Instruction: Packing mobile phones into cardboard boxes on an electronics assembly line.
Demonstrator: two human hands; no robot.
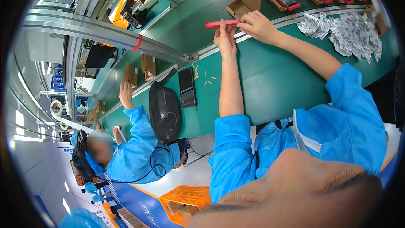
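Note:
Above the near edge of the conveyor, a slim red handheld device [212, 24] is held nearly level and seen edge-on. My left hand [226, 41] grips it from below, fingers closed around its middle. At the device's right end, the fingers of my right hand [260, 28] are closed on it. Just beyond stands an open brown cardboard box [244, 7] with its lid raised. To its right, more open boxes hold similar red devices [286, 1] with dark screens.
A heap of small clear plastic packets [356, 36] lies right on the green table [278, 76]. Left are a black zip case [165, 112], a flat black phone-like item [187, 88] and several small tan sticks [206, 78]. Another person in blue [139, 152] works beyond a metal frame [105, 33].

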